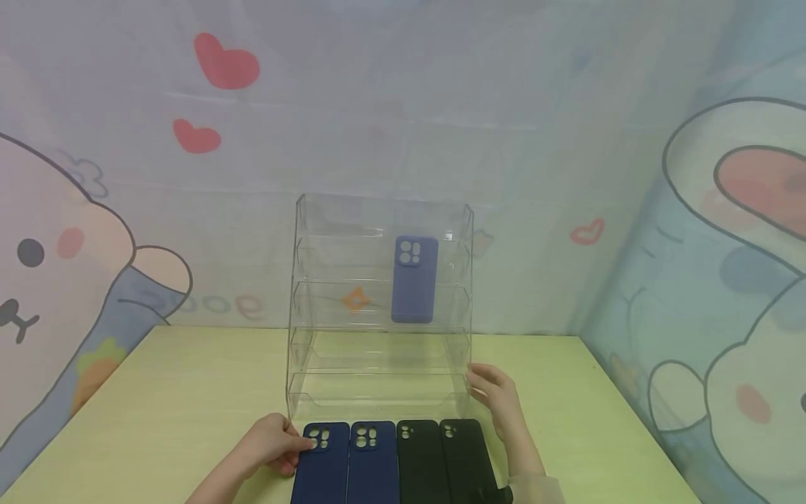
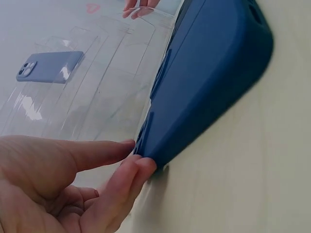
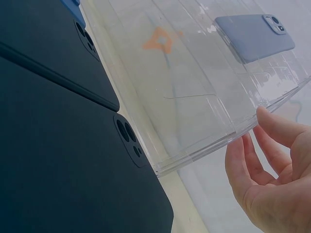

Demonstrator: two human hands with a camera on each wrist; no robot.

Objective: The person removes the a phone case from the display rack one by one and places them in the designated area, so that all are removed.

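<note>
Left hand: the left hand (image 1: 272,444) is down at the near-left corner of the rack, fingertips (image 2: 141,167) pinching the top corner of the leftmost dark blue case (image 1: 322,462). In the left wrist view the thumb sits on the upper edge and that corner looks lifted off the table, though I can't be sure how far.
Right hand: the right hand (image 1: 495,399) is out at the right side of the clear acrylic rack (image 1: 380,308), fingers spread and only lightly bent, touching its lower right wall. It holds nothing; it looks like steadying.
Rack: five stepped shelves, upright at the back of the pale green table (image 1: 157,406).
Already shelved: one periwinkle case (image 1: 414,278), standing upright on the upper shelves, right of centre, camera cut-outs on top.
Waiting on the table: four cases in a tight row just in front of the rack, edges touching. The gripped dark blue one, a second dark blue case (image 1: 373,462), then two black cases (image 1: 441,458).
Progress, as I judge it: early going, one case up and four to place. The lower shelves show nothing in them.
Backdrop: cartoon rabbit hangings (image 1: 69,266) with red hearts behind and to both sides.
</note>
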